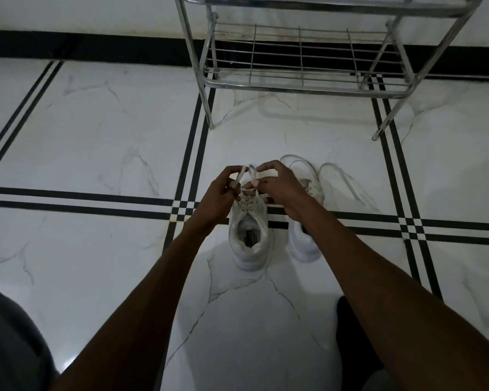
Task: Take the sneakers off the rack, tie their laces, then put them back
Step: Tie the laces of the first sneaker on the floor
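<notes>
Two white sneakers stand side by side on the tiled floor, heels toward me. Over the left sneaker [250, 244], my left hand [219, 197] pinches one lace loop [241, 173] and my right hand [277, 183] pinches the other lace end above the tongue. The right sneaker [304, 244] is partly hidden under my right forearm; its loose laces [336, 170] trail on the floor beyond it. The metal shoe rack [302, 77] stands further ahead, with nothing on its lower shelf.
White marble tiles with black stripe borders cover the floor. A black skirting band runs along the wall behind the rack. My knee in grey cloth [9, 342] is at the lower left, and a dark foot [353, 340] at the lower right.
</notes>
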